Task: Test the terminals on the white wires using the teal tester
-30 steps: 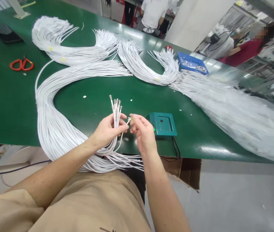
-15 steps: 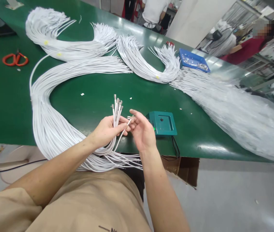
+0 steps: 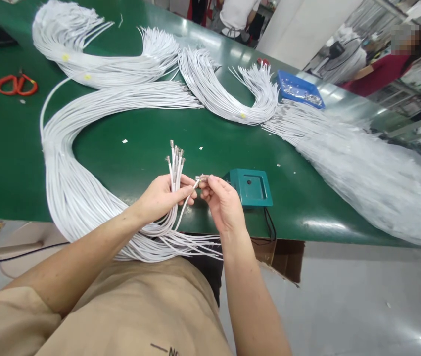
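My left hand (image 3: pixel 167 195) is closed around several white cables (image 3: pixel 173 170), whose metal-tipped ends stand up above the fingers. Between its thumb and fingertips it also pinches a single cable (image 3: pixel 185 205) that slants up to the right. At that cable's frayed end my right hand (image 3: pixel 219 195) is closed, thumb and fingers pinching the fine strands. A small metal piece seems to sit by the fingertips, too small to make out. A large bundle of white cables (image 3: pixel 72 183) curves beneath my left forearm, its loose ends at the table's front edge.
Right of my hands stands a green device (image 3: pixel 253 188) with a black cord. More white cable bundles (image 3: pixel 228 99) lie farther back, beside a blue tray (image 3: pixel 299 90) of small metal parts. Red-handled scissors (image 3: pixel 17 85) lie at left; plastic-covered cables (image 3: pixel 366 168) at right. Two people are beyond the table.
My right hand's fingers have closed from a more spread pose into a pinch at the single cable's end. My left hand keeps its hold on the cables. The view has shifted slightly.
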The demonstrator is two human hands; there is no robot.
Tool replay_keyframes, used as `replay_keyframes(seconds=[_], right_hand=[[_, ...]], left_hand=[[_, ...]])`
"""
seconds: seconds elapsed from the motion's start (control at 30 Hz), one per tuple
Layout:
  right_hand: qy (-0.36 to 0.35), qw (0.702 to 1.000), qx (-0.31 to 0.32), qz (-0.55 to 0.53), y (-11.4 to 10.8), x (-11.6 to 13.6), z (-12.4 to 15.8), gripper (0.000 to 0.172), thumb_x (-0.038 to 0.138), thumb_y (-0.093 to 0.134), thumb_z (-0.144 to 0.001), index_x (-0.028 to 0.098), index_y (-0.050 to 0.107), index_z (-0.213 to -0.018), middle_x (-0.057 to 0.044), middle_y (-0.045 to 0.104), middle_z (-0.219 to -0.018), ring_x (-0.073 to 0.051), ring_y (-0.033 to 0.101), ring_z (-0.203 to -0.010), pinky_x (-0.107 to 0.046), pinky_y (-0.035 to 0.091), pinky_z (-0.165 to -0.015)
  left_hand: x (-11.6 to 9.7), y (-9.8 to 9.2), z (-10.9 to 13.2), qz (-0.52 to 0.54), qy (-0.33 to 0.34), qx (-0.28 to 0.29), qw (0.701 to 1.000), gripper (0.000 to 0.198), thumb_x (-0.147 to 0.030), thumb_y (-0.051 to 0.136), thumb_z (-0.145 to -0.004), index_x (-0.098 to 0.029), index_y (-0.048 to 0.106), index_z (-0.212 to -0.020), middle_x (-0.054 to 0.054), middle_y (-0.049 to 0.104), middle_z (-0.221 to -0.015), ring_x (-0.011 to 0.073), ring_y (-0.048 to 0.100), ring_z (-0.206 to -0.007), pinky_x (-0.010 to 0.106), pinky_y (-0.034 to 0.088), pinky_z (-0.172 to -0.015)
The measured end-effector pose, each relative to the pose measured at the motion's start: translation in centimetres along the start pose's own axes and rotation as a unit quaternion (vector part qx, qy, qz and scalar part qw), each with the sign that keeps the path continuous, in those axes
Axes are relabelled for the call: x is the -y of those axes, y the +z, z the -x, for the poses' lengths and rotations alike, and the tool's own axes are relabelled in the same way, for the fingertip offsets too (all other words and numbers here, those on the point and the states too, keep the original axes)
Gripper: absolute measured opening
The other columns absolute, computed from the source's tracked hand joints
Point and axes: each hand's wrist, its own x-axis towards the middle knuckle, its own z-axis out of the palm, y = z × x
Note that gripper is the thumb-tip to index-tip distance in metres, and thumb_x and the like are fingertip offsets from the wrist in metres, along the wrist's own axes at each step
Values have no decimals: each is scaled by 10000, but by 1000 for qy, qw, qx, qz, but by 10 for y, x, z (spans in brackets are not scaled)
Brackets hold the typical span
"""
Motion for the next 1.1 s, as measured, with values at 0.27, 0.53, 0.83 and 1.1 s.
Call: replay_keyframes(seconds=[0.27,0.53,0.83,1.1], right_hand=[[-132,959,-48,247,7,2,4,149,331,659,-763,183,648,-768,-6,659,-759,-138,594,-715,-284,473,-709],[-360,806,-19,469,3,-12,6,171,254,472,-895,199,584,-780,-43,592,-806,-165,529,-807,-320,427,-794],[-36,963,60,259,-4,3,-13,312,491,590,-799,183,636,-778,7,597,-693,-112,520,-594,-250,423,-601],[-304,688,36,658,-15,-3,-10,261,239,386,-932,174,633,-876,-90,632,-892,-216,526,-878,-344,384,-808]], left_hand=[[3,0,0,56,-5,-16,998,331,-276,694,-760,-129,606,-1043,24,641,-799,110,627,-626,202,454,-522],[7,-5,-3,189,-39,63,979,439,-207,704,-745,-177,609,-1172,-5,560,-827,73,588,-612,189,430,-520],[7,-8,-9,74,-12,56,996,474,-292,685,-772,-156,566,-1210,-10,599,-695,81,558,-526,200,430,-501],[18,-7,-18,148,-75,36,985,469,-226,712,-738,-123,552,-1166,-7,615,-688,83,585,-571,177,421,-508]])
